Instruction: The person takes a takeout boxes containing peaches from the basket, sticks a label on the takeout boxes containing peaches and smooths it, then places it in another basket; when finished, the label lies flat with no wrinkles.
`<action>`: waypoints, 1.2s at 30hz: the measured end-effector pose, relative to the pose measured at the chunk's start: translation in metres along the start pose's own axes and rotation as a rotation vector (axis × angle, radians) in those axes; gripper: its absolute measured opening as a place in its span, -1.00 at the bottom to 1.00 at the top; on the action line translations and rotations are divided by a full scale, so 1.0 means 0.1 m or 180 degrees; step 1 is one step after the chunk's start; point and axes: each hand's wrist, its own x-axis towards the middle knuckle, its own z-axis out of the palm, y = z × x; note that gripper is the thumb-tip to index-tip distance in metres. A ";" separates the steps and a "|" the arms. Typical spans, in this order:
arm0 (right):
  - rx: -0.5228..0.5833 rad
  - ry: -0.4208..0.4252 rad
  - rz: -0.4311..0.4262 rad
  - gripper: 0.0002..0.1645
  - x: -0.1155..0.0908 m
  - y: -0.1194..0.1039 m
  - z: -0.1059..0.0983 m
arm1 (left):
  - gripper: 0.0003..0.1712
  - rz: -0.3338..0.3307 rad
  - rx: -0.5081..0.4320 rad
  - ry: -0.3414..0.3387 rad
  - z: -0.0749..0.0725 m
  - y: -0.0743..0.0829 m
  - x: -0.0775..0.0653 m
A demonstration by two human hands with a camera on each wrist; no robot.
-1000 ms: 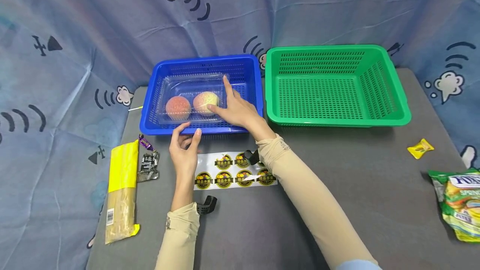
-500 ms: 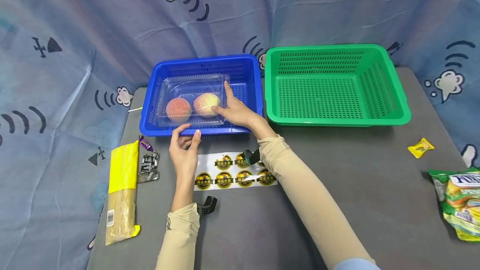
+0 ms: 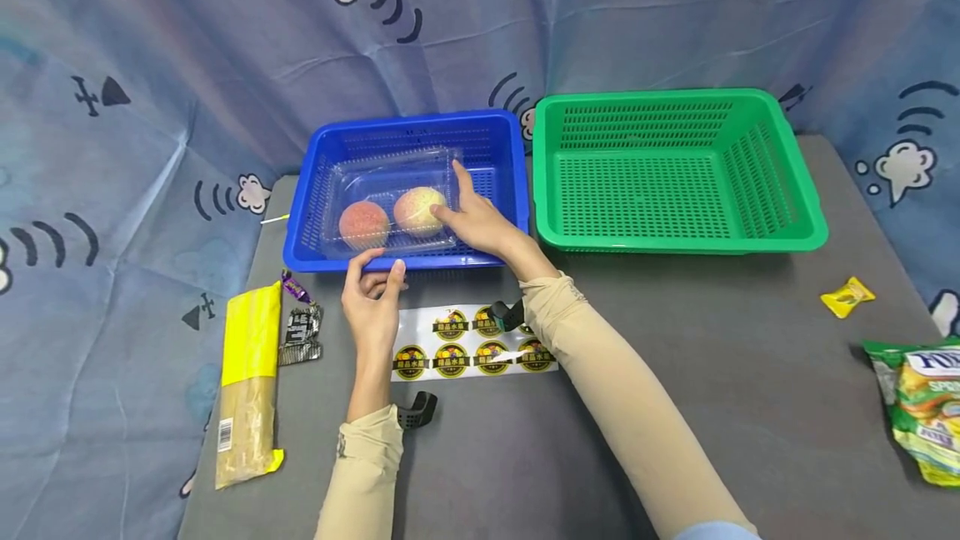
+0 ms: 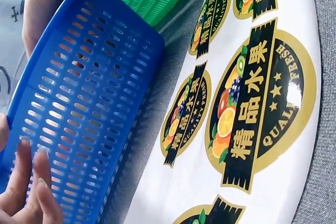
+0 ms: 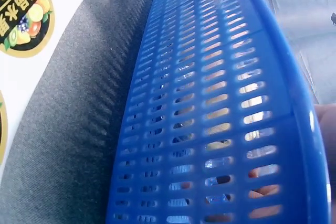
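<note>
Inside the blue basket [image 3: 480, 261] lies a clear plastic fruit box [image 3: 375, 167]. Two peaches show through it, a pink peach [image 3: 363, 225] on the left and a pale yellow-pink peach [image 3: 418, 211] beside it. My right hand [image 3: 483, 223] holds the box's right end, thumb bent over the lid near the pale peach and index finger along the side; its other fingers are hidden. At the front rim, my left hand [image 3: 372, 302] grips the basket, index finger over the rim. In the left wrist view its other fingers [image 4: 39, 182] touch the perforated outer wall.
A sheet of round fruit stickers [image 3: 450, 344] lies before the basket. The green basket [image 3: 678, 244] stands to the right. Around them are a yellow packet [image 3: 249, 382], a black wrapper [image 3: 302, 333], a purple candy [image 3: 296, 287], a yellow candy [image 3: 847, 297] and a green snack bag [image 3: 922, 407].
The fruit box and peaches have shifted slightly towards the front of the blue basket, my right hand moving with them. My left hand stays at the front rim.
</note>
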 end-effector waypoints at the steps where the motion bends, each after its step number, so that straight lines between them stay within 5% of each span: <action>1: 0.0020 0.0029 -0.0027 0.08 0.00 0.00 0.00 | -0.57 0.0002 -0.0005 -0.0004 0.00 0.00 0.00; 11: 0.0537 0.0495 -0.0164 -0.11 -0.03 -0.03 -0.02 | -0.56 -0.0030 -0.0013 -0.0028 0.00 0.01 0.01; 22: 0.0427 0.0621 -0.0422 -0.11 -0.04 0.00 -0.02 | -0.57 -0.0067 -0.0007 -0.0028 -0.01 0.02 -0.01; 36: 0.1217 0.0911 -0.0450 -0.11 -0.06 -0.02 -0.04 | -0.57 -0.0090 0.0047 -0.0026 -0.01 0.05 0.00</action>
